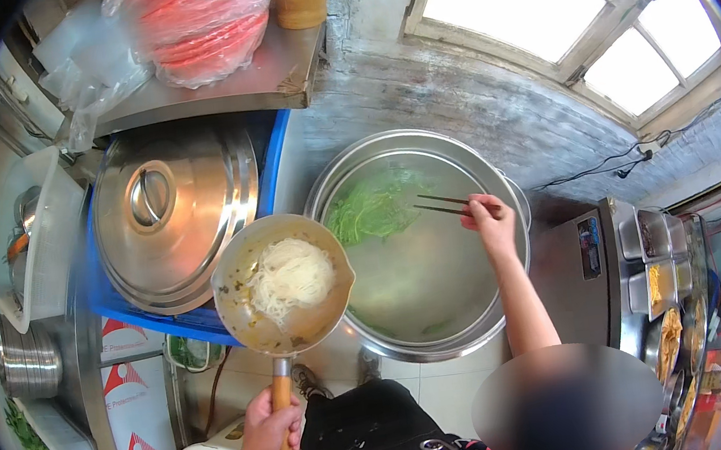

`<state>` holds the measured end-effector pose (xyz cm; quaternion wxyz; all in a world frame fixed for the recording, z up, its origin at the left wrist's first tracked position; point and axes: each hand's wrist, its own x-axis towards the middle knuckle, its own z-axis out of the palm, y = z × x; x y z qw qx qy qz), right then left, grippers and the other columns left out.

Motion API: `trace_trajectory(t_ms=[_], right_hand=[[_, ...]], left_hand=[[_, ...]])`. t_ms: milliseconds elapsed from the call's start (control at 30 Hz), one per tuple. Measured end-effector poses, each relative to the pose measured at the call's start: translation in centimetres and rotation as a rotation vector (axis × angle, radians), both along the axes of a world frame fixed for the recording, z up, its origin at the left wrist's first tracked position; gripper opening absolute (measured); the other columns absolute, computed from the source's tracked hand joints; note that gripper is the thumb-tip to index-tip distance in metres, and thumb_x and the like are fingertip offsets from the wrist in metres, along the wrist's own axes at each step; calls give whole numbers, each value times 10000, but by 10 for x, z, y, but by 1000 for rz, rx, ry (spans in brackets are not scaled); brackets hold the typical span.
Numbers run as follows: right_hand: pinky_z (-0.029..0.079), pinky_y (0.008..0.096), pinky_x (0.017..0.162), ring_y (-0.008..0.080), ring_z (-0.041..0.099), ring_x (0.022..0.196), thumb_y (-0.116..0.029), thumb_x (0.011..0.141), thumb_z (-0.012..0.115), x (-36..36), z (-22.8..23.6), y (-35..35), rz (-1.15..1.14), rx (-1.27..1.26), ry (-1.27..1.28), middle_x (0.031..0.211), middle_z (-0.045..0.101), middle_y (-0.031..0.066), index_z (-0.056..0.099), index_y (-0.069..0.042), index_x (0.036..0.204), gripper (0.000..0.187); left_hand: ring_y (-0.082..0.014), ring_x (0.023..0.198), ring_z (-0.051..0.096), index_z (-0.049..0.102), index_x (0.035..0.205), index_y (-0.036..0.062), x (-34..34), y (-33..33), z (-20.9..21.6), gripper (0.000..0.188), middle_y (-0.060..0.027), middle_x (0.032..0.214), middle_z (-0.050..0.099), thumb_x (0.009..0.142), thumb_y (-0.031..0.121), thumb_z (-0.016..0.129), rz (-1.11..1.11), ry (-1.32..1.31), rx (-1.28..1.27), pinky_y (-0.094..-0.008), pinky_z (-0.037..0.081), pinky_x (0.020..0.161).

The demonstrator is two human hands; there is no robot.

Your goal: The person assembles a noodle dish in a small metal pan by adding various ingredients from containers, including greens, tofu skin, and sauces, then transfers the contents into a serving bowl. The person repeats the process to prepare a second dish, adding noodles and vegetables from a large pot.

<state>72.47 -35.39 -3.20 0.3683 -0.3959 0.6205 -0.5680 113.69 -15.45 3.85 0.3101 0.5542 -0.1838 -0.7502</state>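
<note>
Pan handle [281,386], lower centre: smooth wood. Pot [404,140], centre: satin metal. Lid [212,189], left: glossy metal. Wall [425,91], upper centre: rough, matt. Bag [201,29], upper left: glossy, crinkled plastic.

Wide head-worn view (fisheye), downward over pan [312,328] and pot [439,349].

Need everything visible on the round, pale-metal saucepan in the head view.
The round, pale-metal saucepan has a shallow pouring lip on its right and a brown, cylindrical wooden handle pointing toward the wearer, gripped by the left hand. Inside sits a mound of white, noodle-like strands; dark and greenish flecks mark the inner wall. Its opening faces the camera. It overlaps the large, round steel pot and round steel lid in view; contact with either can't be told.
</note>
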Motion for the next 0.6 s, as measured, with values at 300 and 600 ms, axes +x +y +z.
trace_trajectory(t_ms=[300, 600], right_hand=[[513, 278, 633, 143, 645, 690, -190, 844, 630, 16, -124, -112, -15, 104, 370, 740, 670, 108, 656, 33, 976, 260], [577, 318, 570, 229, 656, 632, -79, 851, 560, 47, -33, -41, 127, 155, -184, 826, 653, 176, 596, 73, 1029, 238]], left_hand=[[-123, 351, 438, 457, 895, 14, -8, 23, -8, 139, -49, 557, 453, 772, -3, 518, 143, -61, 30, -279, 391, 312], [-124, 366, 445, 457, 887, 0, -1, 26, -8, 125, -60, 573, 467, 773, -18, 505, 204, -59, 36, -275, 405, 331]])
